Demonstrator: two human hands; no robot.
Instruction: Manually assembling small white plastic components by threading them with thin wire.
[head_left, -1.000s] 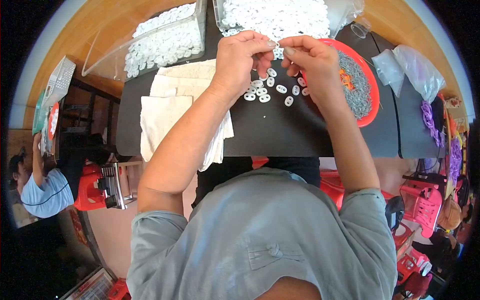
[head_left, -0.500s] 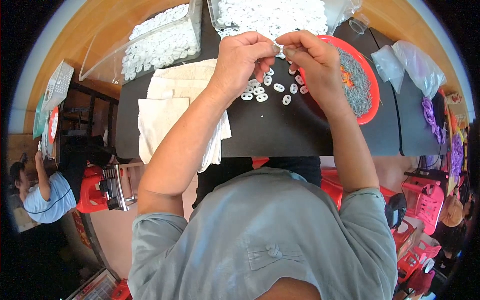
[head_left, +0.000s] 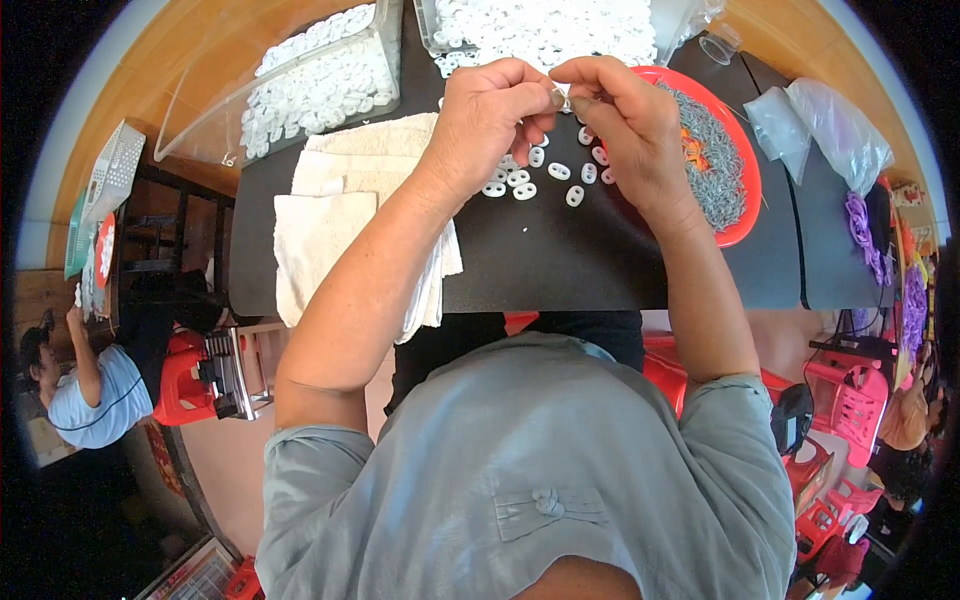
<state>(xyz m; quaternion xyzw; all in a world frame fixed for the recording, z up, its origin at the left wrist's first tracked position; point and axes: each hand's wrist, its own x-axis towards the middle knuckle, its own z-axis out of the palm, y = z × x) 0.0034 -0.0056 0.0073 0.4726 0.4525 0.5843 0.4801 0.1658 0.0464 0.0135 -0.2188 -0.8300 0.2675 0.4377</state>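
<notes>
My left hand (head_left: 492, 110) and my right hand (head_left: 628, 118) meet above a black table (head_left: 560, 260), fingertips pinched together on one small white plastic piece (head_left: 562, 98). Just below the fingers, several small white oval pieces (head_left: 545, 175) lie loose on the table. My right hand hovers over the left edge of a red round tray (head_left: 735, 160) that holds a heap of small grey metal parts. My left forearm crosses a folded white towel (head_left: 335, 220).
Two clear plastic containers full of white pieces stand at the back, one to the left (head_left: 310, 85) and one in the middle (head_left: 545, 25). Clear plastic bags (head_left: 825, 125) lie right of the tray. Another person (head_left: 85, 385) sits at far left; red plastic stools (head_left: 850, 400) stand at right.
Both hands have stayed pinched together over the loose white pieces, shifting only slightly; the view has tilted a little.
</notes>
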